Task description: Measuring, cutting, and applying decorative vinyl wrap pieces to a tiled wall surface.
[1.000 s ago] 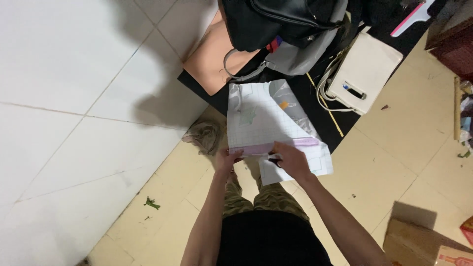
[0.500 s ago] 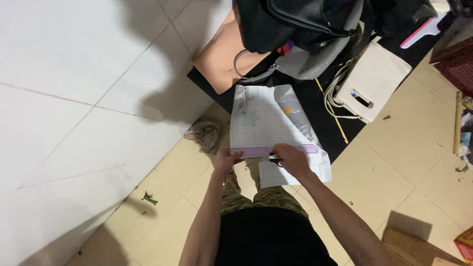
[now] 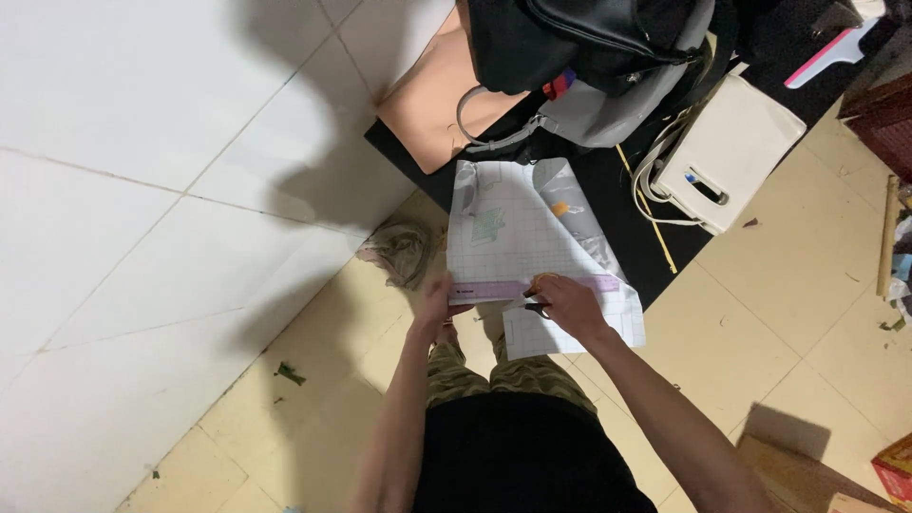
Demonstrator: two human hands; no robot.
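Observation:
A white gridded sheet [image 3: 518,237] with a pink strip along its lower part lies on the edge of a black table [image 3: 617,199]. My left hand [image 3: 439,302] grips the sheet's lower left corner at the pink strip. My right hand [image 3: 562,302] rests on the strip's right part, fingers closed around a small dark pen-like object. A clear plastic sleeve [image 3: 570,214] lies over the sheet's right side. A second white paper [image 3: 532,334] sticks out below my right hand.
On the black table stand a black bag [image 3: 589,38], a grey bag [image 3: 608,109], a peach pouch [image 3: 427,95] and a cream handbag [image 3: 727,152]. A crumpled rag [image 3: 404,252] lies on the yellow tiled floor. A cardboard box [image 3: 798,470] sits at the lower right.
The view has shifted slightly, so the table and bags sit a little further right in frame. Both hands stay on the pink strip of the sheet.

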